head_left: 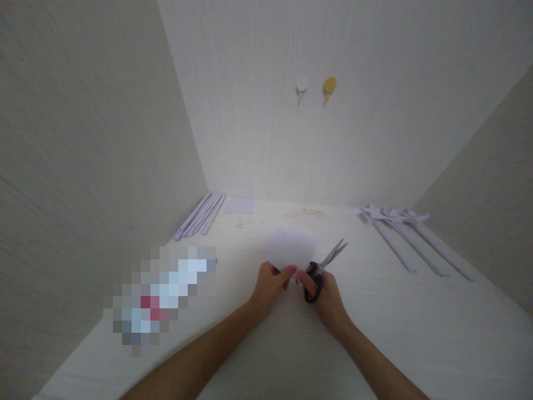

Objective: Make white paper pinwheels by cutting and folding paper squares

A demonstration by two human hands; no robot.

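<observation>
A pale square sheet of paper (288, 244) is pinched at its near corner by my left hand (271, 286), thumb on top. Black-handled scissors (333, 254) hang on the fingers of my right hand (327, 297), their blades slightly parted and pointing away to the right, clear of the paper. The right thumb and fingertip meet close to the same paper corner. Whether they also grip the paper is too small to tell.
Rolled paper sticks (201, 215) lie at the back left beside a small paper square (240, 205). Paper sticks with folded tops (402, 233) are at the right. Thin tan scraps (310, 213) lie near the back wall. A blurred-out object (175, 286) sits at the left. Two hooks (330, 86) are on the wall.
</observation>
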